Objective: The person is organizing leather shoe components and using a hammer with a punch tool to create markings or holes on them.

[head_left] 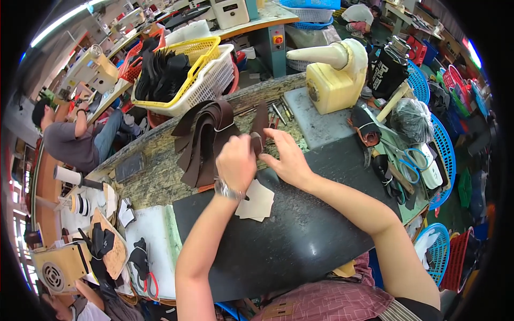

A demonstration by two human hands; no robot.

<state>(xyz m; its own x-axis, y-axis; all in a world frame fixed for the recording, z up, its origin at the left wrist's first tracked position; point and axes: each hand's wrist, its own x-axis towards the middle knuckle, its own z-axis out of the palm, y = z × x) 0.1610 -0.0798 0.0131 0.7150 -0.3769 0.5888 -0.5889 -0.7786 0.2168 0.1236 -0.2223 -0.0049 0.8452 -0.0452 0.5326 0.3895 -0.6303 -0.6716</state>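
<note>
My left hand [235, 163] is closed around the lower end of a dark brown leather strap [259, 125] that runs away from me over the stone-patterned bench. A metal watch sits on that wrist. My right hand [286, 158] rests beside it with fingers spread, touching the same strap end from the right. Both hands hover at the far edge of a black work mat [300, 230]. A beige cut leather piece [258, 202] lies on the mat just under my left wrist. A stack of brown leather pieces [202, 142] lies left of my hands.
A cream-coloured machine with a cone nozzle [332, 75] stands at the back right. White and yellow baskets [201, 69] hold dark leather parts. Blue-handled scissors [411, 160] and tools lie right. A seated person [75, 136] works at far left.
</note>
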